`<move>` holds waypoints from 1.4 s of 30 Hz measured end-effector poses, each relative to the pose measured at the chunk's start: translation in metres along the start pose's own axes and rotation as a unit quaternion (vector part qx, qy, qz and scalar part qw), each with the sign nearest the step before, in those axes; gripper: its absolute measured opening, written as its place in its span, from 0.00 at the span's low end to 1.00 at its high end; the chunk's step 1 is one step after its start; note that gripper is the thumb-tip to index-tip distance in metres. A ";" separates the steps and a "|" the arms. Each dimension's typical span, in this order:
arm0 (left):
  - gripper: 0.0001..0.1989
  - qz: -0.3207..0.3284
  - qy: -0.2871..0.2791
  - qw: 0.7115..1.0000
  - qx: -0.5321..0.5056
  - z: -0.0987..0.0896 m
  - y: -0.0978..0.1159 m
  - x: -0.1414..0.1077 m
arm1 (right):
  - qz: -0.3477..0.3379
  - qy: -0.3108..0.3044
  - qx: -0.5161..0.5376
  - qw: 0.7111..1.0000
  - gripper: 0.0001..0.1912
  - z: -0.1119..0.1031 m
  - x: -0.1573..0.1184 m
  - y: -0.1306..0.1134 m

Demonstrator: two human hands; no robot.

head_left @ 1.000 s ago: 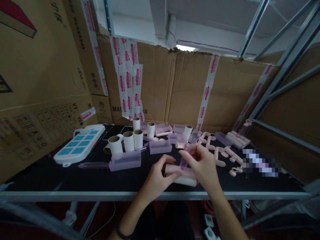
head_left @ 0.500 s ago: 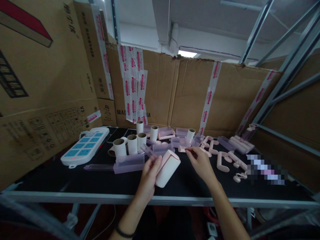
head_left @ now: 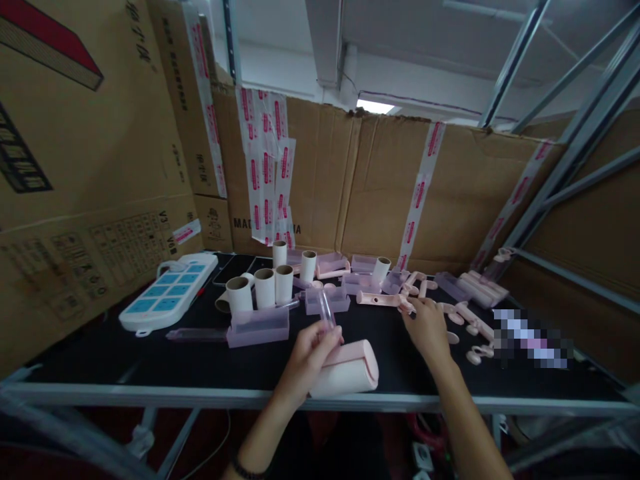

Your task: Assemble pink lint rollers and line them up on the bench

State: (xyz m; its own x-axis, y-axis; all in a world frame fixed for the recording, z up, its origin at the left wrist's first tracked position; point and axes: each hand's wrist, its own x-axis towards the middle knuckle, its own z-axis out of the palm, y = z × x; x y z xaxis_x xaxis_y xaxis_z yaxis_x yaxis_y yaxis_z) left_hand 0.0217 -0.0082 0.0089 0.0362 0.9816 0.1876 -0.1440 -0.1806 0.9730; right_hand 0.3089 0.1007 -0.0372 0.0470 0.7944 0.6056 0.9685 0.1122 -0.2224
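My left hand [head_left: 316, 353] is closed around a white roll [head_left: 345, 379] with a pink plastic cover and end [head_left: 370, 360], tilted above the front of the table. The same hand pinches a narrow clear plastic piece [head_left: 326, 308] that sticks up from its fingers. My right hand [head_left: 426, 328] is reaching among the pink parts at the right, its fingertips closed on a small pink plastic part [head_left: 407, 305] that they largely hide. Just left of those fingers lies a long pink bar [head_left: 377, 299] with a hole in it.
White cardboard tubes [head_left: 265, 290] stand at left centre among translucent purple trays [head_left: 257, 327]. A power strip [head_left: 170, 293] lies on the left. More pink parts [head_left: 475, 320] are scattered at right. Cardboard walls [head_left: 320, 180] enclose the black table [head_left: 190, 363]; a metal rail [head_left: 200, 395] edges its front.
My left hand has lowered the white roll and turned it closer to level. My right hand has moved right, away from the pink bar, to the other pink parts.
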 end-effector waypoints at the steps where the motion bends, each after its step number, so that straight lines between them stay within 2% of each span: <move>1: 0.17 0.005 -0.014 1.000 0.018 0.001 0.000 0.000 | -0.005 -0.002 -0.008 1.000 0.17 0.002 -0.002 0.003; 4: 0.17 0.010 -0.028 0.998 0.047 0.004 0.001 0.000 | -0.009 -0.002 -0.021 1.000 0.17 0.005 -0.005 0.006; 8: 0.16 0.029 0.021 0.998 0.049 0.005 0.002 0.002 | 0.009 0.000 -0.008 1.000 0.18 -0.003 -0.002 0.003; 12: 0.11 0.072 0.092 0.992 0.053 0.006 0.002 0.002 | 0.029 0.034 0.032 0.999 0.19 -0.037 -0.008 0.013; 15: 0.09 0.086 0.098 0.988 0.084 0.008 0.000 0.000 | 0.086 0.074 -0.002 0.993 0.20 -0.066 -0.031 0.033; 17: 0.09 0.109 0.087 0.981 0.134 0.008 0.000 -0.001 | 0.128 0.071 -0.050 0.988 0.21 -0.078 -0.052 0.049; 19: 0.08 0.150 0.071 0.961 0.220 0.007 0.000 -0.001 | 0.148 0.047 -0.082 0.984 0.23 -0.080 -0.073 0.061; 22: 0.10 0.198 0.039 0.912 0.357 0.007 0.003 0.000 | 0.164 -0.001 -0.096 0.982 0.26 -0.073 -0.093 0.072; 24: 0.11 0.212 0.026 0.889 0.406 0.008 0.006 0.000 | 0.175 -0.020 -0.087 0.981 0.25 -0.069 -0.097 0.075; 26: 0.12 0.219 0.024 0.879 0.422 0.011 0.010 -0.001 | 0.180 -0.022 -0.066 0.981 0.22 -0.070 -0.097 0.072; 28: 0.11 0.220 0.023 0.876 0.429 0.014 0.013 -0.001 | 0.182 0.002 -0.026 0.983 0.21 -0.078 -0.093 0.061; 30: 0.09 0.219 0.017 0.872 0.438 0.015 0.014 -0.001 | 0.185 0.058 0.055 0.980 0.21 -0.094 -0.088 0.039; 32: 0.09 0.213 0.003 0.869 0.446 0.015 0.013 0.000 | 0.177 0.122 0.192 0.958 0.20 -0.113 -0.082 0.005; 33: 0.09 0.209 -0.005 0.870 0.447 0.014 0.012 0.000 | 0.172 0.129 0.276 0.937 0.19 -0.122 -0.077 -0.016; 36: 0.09 0.199 -0.026 0.877 0.437 0.012 0.011 0.002 | 0.118 0.079 0.448 0.883 0.14 -0.138 -0.058 -0.081; 38: 0.09 0.198 -0.037 0.882 0.425 0.012 0.011 0.003 | 0.071 0.050 0.524 0.847 0.12 -0.137 -0.041 -0.118; 40: 0.08 0.201 -0.046 0.886 0.416 0.011 0.011 0.003 | 0.047 0.020 0.575 0.817 0.11 -0.130 -0.025 -0.144; 42: 0.08 0.205 -0.050 0.885 0.415 0.010 0.011 0.003 | 0.032 -0.018 0.605 0.795 0.11 -0.120 -0.013 -0.159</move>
State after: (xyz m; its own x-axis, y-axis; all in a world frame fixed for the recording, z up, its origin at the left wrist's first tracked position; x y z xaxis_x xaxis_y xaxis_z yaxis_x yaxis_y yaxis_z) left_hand 0.0304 -0.0077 0.0216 0.2425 0.8201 0.5183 0.6094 -0.5444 0.5764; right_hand 0.1840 0.0008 0.0818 0.0591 0.8356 0.5461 0.0183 0.5461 -0.8375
